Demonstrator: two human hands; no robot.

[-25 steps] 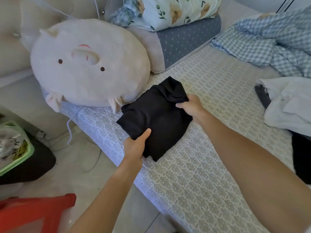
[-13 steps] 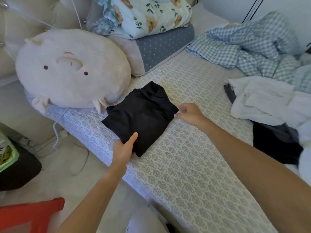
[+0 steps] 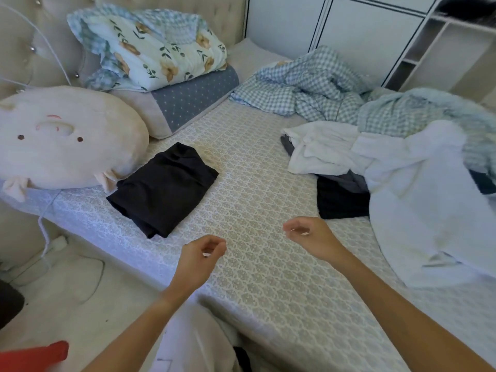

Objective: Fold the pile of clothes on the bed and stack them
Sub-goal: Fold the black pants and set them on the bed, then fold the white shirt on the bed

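**Both hands free, one black garment folded on the bed**

I am looking down through the head camera at the bed [image 3: 268, 264], which is wearing a pale patterned sheet. My left hand [image 3: 200, 260] is hovering above the sheet near the bed's near edge, its fingers loosely curled and holding nothing. My right hand [image 3: 308, 238] is hovering beside it, a little farther in, fingers likewise relaxed and curled around nothing. Neither hand is touching any cloth.

The folded black garment [image 3: 163, 187] is lying flat on the sheet, ahead of my left hand and apart from it, with one corner just beside the round pig cushion [image 3: 67, 138]. The unfolded pile of clothes [image 3: 402, 183] is sitting to the right of my right hand: a large white piece is draping over the top, a white crumpled piece is lying behind it, and a dark garment [image 3: 341, 202] is showing from underneath.

A blue checked blanket [image 3: 322, 87] is lying bunched behind the pile. At the head of the bed a floral quilt [image 3: 161, 49] is resting on a grey dotted pillow [image 3: 188, 103]. A red object [image 3: 32, 357] is showing at the lower left, on the floor side.
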